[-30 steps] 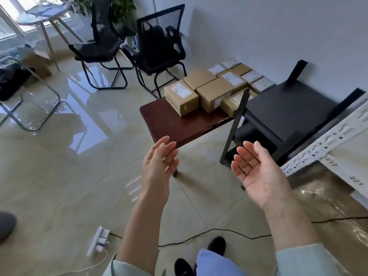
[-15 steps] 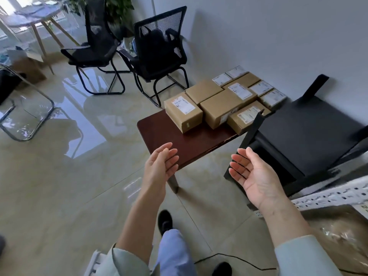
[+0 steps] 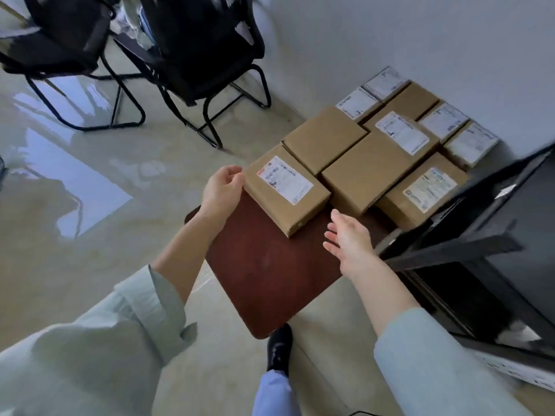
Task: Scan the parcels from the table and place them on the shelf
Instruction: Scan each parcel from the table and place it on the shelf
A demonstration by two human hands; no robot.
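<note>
From the head camera, a dark brown table point(image 3: 270, 274) stands by a white wall point(image 3: 420, 34). Cardboard parcels fill its far end, packed close together. I count ten: five big brown ones and five small flat ones along the wall edge.

The nearest parcel point(image 3: 286, 190) lies by the table's left edge and has a white label on top. The left hand point(image 3: 222, 190) is at this parcel's left corner, with curled fingers touching it; I cannot tell if it grips yet. The right hand point(image 3: 348, 238) hovers over the table just right of the same parcel, fingers straight and apart, holding nothing.

A black shelf point(image 3: 480, 235) stands at the table's right edge, close to the parcels there. Two black chairs point(image 3: 192, 46) stand on the shiny floor point(image 3: 75, 181) beyond the table. One black shoe point(image 3: 279, 346) shows under the table's near corner.
</note>
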